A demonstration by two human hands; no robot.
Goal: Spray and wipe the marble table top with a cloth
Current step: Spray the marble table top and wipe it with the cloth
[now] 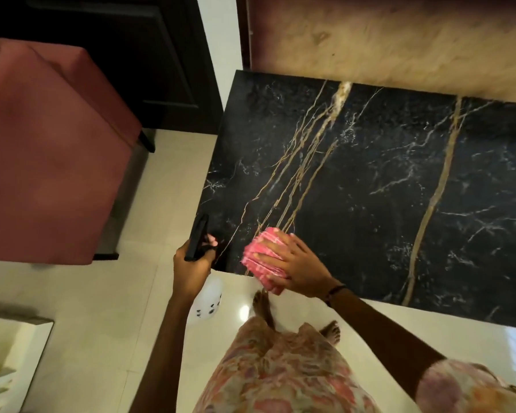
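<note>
The black marble table top (370, 180) with gold and white veins fills the right half of the view. My right hand (295, 263) presses flat on a folded pink cloth (261, 257) at the table's near left corner, fingers spread over it. My left hand (191, 266) grips a spray bottle (206, 299) with a black trigger head and a white body. It hangs just off the table's left edge, beside the corner.
A pink upholstered chair (51, 150) stands to the left on the cream tiled floor (102, 293). Dark cabinetry (116, 55) is behind it. A beige wall panel (399, 40) backs the table. My bare feet (298, 314) stand close to the table's near edge.
</note>
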